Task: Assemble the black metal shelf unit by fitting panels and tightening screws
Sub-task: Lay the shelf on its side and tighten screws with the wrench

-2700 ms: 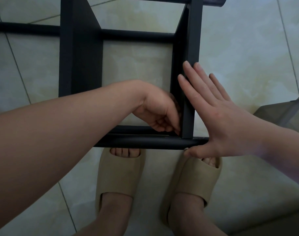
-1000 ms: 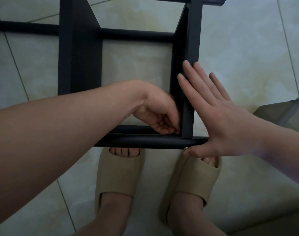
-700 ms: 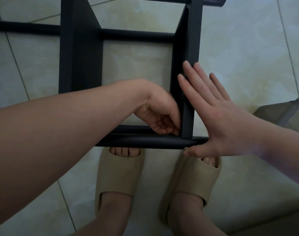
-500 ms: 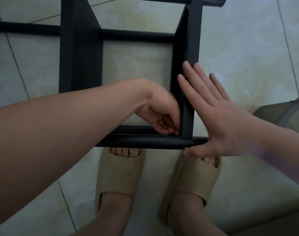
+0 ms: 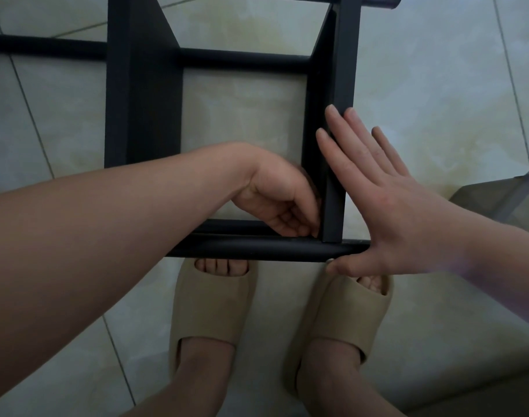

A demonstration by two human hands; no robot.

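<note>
The shelf frame (image 5: 143, 100) stands on the floor (image 5: 438, 85), partly built. The right hand (image 5: 386, 212) presses flat against a fitted panel (image 5: 344, 70); the left hand (image 5: 281, 203) curls at its corner, grip hidden, probably tightening.

A black shelf frame (image 5: 143, 100) is contrasting with a floor (image 5: 438, 85) of pale cream marbled tiles and grey grout lines; slippers (image 5: 210, 308) are showing plain beige.

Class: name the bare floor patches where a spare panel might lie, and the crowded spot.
Bare tile lies right of the right panel, and left of the left panel, between far rail and forearm. Crowded: the near corner, with left hand, right hand and slippers.
</note>
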